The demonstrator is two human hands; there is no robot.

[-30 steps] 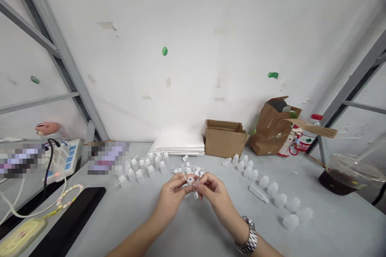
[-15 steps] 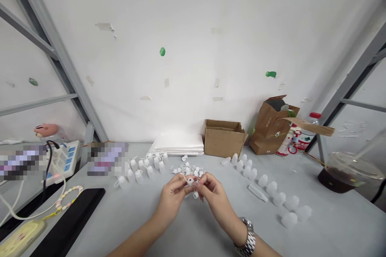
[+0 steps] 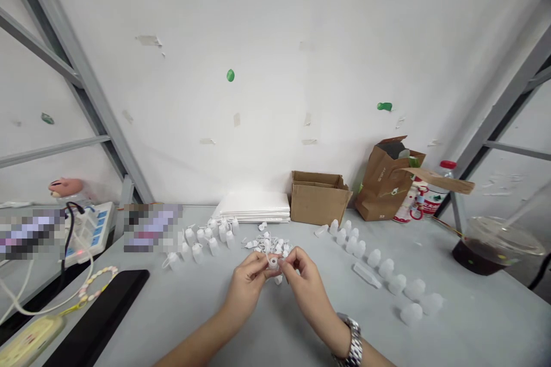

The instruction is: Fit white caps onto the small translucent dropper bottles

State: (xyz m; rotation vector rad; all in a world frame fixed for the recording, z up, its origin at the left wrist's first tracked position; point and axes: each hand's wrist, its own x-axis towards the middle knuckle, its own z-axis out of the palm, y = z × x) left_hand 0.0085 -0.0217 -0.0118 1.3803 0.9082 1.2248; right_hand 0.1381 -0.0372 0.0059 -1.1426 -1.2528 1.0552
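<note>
Between the fingertips of both hands is a small white cap with a loop strap [image 3: 273,262]. My left hand [image 3: 247,284] pinches it from the left, and my right hand [image 3: 303,275], with a metal watch at the wrist, grips it from the right. Just behind the hands lies a pile of loose white caps [image 3: 267,240]. Several small white bottles with caps [image 3: 197,252] stand to the left. On the right, several translucent bottles without caps [image 3: 386,267] stand in a slanting double row, with a clear tube-like piece [image 3: 367,275] lying beside them.
White sheets [image 3: 253,207], a cardboard box [image 3: 321,198] and a brown paper bag [image 3: 381,183] stand along the wall. A dark drink cup [image 3: 482,252] is at the far right. At left are a black bar [image 3: 103,315], a bead strap, cables and a power strip [image 3: 97,229].
The cap has turned slightly in the fingers and its opening now faces up more. My right fingers have closed in nearer to it. The whole view has shifted very slightly.
</note>
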